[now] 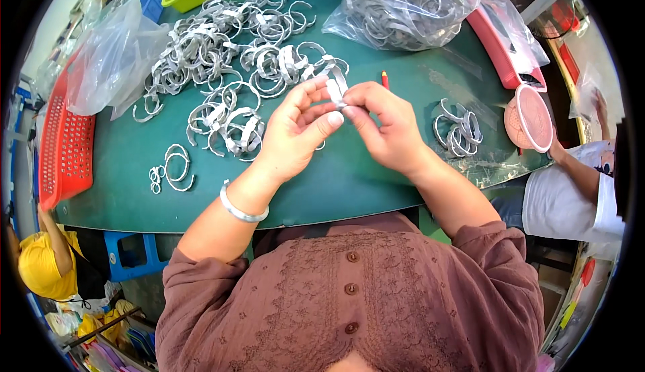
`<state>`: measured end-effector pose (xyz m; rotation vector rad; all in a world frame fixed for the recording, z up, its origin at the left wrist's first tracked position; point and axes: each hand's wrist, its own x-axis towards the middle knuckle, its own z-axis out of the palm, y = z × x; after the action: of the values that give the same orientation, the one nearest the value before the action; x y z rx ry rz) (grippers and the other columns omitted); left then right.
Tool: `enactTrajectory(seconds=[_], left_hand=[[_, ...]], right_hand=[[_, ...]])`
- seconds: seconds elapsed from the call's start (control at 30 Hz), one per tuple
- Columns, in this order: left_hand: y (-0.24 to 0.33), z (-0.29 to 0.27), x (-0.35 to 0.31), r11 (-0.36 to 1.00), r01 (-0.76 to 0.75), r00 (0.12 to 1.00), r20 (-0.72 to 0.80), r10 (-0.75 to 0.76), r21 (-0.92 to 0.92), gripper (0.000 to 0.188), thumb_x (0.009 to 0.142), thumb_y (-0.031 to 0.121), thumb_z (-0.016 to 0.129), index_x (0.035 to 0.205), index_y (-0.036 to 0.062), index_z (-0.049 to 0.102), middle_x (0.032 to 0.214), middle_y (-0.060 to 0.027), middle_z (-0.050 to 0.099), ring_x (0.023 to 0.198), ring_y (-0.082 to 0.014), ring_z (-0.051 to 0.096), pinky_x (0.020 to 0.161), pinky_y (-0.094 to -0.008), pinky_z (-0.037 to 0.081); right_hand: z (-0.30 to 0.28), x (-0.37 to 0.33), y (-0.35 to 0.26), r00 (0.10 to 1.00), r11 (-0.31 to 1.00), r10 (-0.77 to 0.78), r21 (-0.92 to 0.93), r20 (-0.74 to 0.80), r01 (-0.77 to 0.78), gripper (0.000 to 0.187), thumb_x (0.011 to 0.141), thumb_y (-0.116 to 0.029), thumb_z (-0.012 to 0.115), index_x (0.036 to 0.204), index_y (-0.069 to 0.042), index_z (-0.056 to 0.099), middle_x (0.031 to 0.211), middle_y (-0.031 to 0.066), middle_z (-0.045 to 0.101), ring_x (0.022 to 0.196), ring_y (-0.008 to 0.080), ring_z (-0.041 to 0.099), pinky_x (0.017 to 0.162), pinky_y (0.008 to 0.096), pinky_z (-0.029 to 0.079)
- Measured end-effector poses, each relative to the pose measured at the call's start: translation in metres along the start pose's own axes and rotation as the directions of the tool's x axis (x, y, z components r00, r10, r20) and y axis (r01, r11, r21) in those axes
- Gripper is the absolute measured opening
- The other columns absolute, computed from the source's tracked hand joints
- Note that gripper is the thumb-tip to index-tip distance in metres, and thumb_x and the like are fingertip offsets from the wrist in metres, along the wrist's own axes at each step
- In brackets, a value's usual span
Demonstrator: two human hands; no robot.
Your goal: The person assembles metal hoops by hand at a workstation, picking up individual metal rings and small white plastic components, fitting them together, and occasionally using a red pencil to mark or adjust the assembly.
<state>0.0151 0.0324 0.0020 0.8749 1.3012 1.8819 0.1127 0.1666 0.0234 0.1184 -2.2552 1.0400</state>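
Both my hands meet over the middle of the table on one silvery open bangle [335,90]. My left hand [293,129] has it between its bent fingers and thumb, palm facing inward. The thumb and forefinger of my right hand [383,125] pinch its lower end. Just beyond my left hand, a cluster of similar bangles [232,120] lies loose, and a large heap of them [195,49] spreads behind. A small group of bangles [459,130] rests to the right of my right hand. Fingers partly cover the held bangle.
A clear bag of bangles [410,6] stands at the back. A red perforated basket [64,143] is at left, a pink basket [531,120] at right. A red pen-like stick [385,80] lies beyond my right hand. People sit at both sides; a blue stool [134,256] is below left.
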Motion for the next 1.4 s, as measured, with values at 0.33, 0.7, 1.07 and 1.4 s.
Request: enactTrajectory(seconds=[0.33, 0.7, 1.07, 1.4], left_hand=[[0.001, -0.011, 0.007, 0.896, 0.095, 0.993, 0.104, -0.055, -0.434, 0.037, 0.091, 0.018, 0.043, 0.123, 0.0003, 0.038, 0.113, -0.0162, 0.052, 0.100, -0.0246, 0.055, 0.088, -0.0354, 0.044], [0.001, -0.014, 0.007, 0.886, 0.143, 0.985, 0.150, -0.084, -0.441, 0.038, 0.093, 0.018, 0.035, 0.126, -0.0004, 0.035, 0.109, -0.0189, 0.054, 0.099, -0.0309, 0.055, 0.085, -0.0367, 0.046], [0.000, -0.013, 0.008, 0.912, 0.123, 0.991, 0.090, -0.095, -0.391, 0.037, 0.093, 0.019, 0.036, 0.125, 0.0002, 0.037, 0.103, -0.0174, 0.058, 0.093, -0.0281, 0.058, 0.082, -0.0352, 0.048], [0.002, -0.015, 0.007, 0.942, 0.140, 0.990, 0.022, -0.140, -0.306, 0.033, 0.093, 0.022, 0.036, 0.117, 0.0013, 0.044, 0.091, -0.0118, 0.059, 0.076, -0.0195, 0.059, 0.067, -0.0276, 0.048]], right_hand=[[-0.006, 0.007, -0.010, 0.990, 0.993, -0.113, 0.027, -0.084, 0.116, 0.020, 0.074, 0.008, 0.054, 0.092, -0.001, 0.056, 0.090, 0.0111, 0.058, 0.083, 0.0238, 0.058, 0.071, 0.0289, 0.047], [-0.020, 0.007, 0.014, 0.849, 0.568, 0.499, 0.673, 0.176, -0.474, 0.023, 0.084, -0.004, 0.049, 0.105, 0.004, 0.053, 0.091, 0.0079, 0.058, 0.074, 0.0118, 0.054, 0.064, 0.0236, 0.045], [-0.022, 0.008, 0.007, 0.861, 0.616, 0.486, 0.640, 0.150, -0.460, 0.018, 0.082, -0.007, 0.056, 0.098, 0.001, 0.056, 0.085, 0.0043, 0.059, 0.072, 0.0088, 0.055, 0.063, 0.0217, 0.044], [-0.020, 0.006, 0.000, 0.835, 0.572, 0.509, 0.642, 0.210, -0.511, 0.027, 0.077, -0.006, 0.061, 0.103, -0.001, 0.053, 0.084, 0.0030, 0.058, 0.071, 0.0079, 0.056, 0.062, 0.0209, 0.046]])
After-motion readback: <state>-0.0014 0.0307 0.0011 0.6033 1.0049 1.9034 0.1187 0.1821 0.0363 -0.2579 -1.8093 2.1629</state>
